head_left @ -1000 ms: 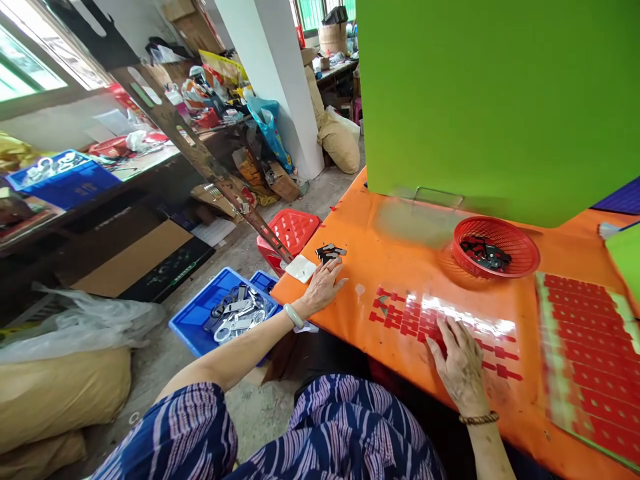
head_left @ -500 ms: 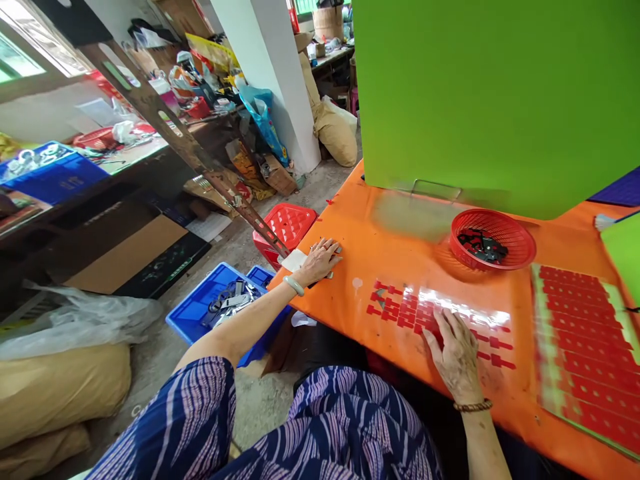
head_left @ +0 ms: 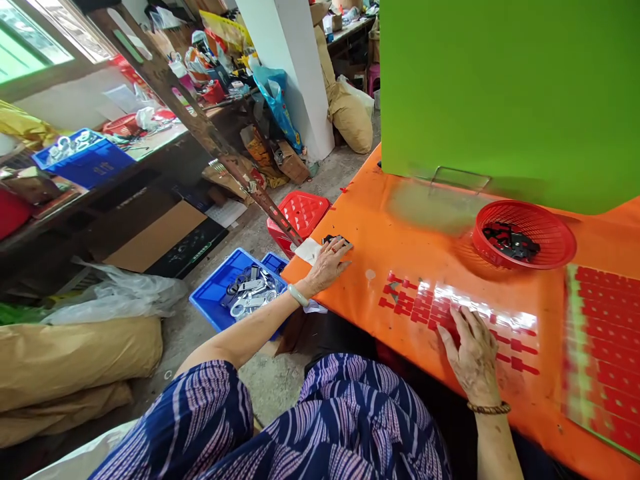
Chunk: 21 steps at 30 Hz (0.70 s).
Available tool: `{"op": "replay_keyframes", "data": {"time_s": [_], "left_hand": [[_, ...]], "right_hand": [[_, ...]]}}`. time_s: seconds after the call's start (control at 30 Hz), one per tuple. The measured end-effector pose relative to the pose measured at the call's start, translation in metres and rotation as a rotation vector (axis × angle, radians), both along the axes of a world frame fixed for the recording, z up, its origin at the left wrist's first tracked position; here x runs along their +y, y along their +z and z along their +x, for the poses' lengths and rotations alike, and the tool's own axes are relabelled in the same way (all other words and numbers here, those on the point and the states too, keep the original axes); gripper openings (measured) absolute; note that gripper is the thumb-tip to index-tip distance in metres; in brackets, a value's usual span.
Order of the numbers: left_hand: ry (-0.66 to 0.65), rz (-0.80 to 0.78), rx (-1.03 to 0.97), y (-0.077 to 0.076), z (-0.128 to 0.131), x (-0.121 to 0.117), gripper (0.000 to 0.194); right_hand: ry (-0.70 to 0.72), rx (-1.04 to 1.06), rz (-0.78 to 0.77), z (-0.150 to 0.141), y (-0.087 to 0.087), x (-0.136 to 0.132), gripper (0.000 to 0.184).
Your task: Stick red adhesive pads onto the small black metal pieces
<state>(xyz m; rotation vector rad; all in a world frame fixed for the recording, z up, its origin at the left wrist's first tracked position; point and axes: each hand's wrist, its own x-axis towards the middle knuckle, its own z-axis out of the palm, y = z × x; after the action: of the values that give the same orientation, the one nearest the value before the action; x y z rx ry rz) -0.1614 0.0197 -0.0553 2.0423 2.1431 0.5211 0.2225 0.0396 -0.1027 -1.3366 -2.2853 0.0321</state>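
My left hand lies at the left corner of the orange table. Its fingers stretch flat over a small heap of black pieces beside a white pad. My right hand rests near the table's front edge. Its fingers lie spread and flat on a shiny strip of red T-shaped stickers. Neither hand grips anything that I can see.
A red basket with black pieces stands before a tall green board. A sheet of red stickers lies at the right. On the floor to the left are a blue crate of metal parts, a red stool and sacks.
My left hand has slid forward from the bare table onto the heap of black pieces and now covers most of it. My right hand has stayed on the sticker strip.
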Motion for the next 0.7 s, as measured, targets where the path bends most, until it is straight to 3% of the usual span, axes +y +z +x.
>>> {"op": "replay_keyframes", "data": {"time_s": [0.13, 0.23, 0.33, 0.43, 0.53, 0.6, 0.7], "left_hand": [[-0.058, -0.038, -0.075, -0.002, 0.025, -0.036, 0.044], [-0.196, -0.049, -0.176, -0.002, 0.048, -0.054, 0.047], [-0.247, -0.024, -0.311, 0.000, 0.068, -0.060, 0.046], [-0.194, 0.012, -0.544, 0.006, 0.086, -0.056, 0.044], [-0.007, -0.063, -0.963, 0.018, 0.102, -0.045, 0.051], [0.090, -0.153, -1.449, 0.030, 0.110, -0.038, 0.063], [0.078, -0.289, -1.972, 0.048, 0.116, -0.028, 0.073]], "right_hand": [[0.005, 0.013, -0.015, 0.001, -0.002, 0.001, 0.057], [0.010, 0.027, -0.029, 0.002, -0.003, 0.002, 0.056], [0.011, 0.032, -0.057, 0.001, 0.000, 0.002, 0.054], [0.001, 0.023, -0.092, 0.000, 0.004, 0.002, 0.053], [-0.012, 0.028, -0.122, -0.001, 0.005, 0.002, 0.053], [-0.017, 0.038, -0.135, -0.001, 0.004, 0.002, 0.053], [-0.017, 0.068, -0.150, 0.000, 0.002, 0.004, 0.052]]}}
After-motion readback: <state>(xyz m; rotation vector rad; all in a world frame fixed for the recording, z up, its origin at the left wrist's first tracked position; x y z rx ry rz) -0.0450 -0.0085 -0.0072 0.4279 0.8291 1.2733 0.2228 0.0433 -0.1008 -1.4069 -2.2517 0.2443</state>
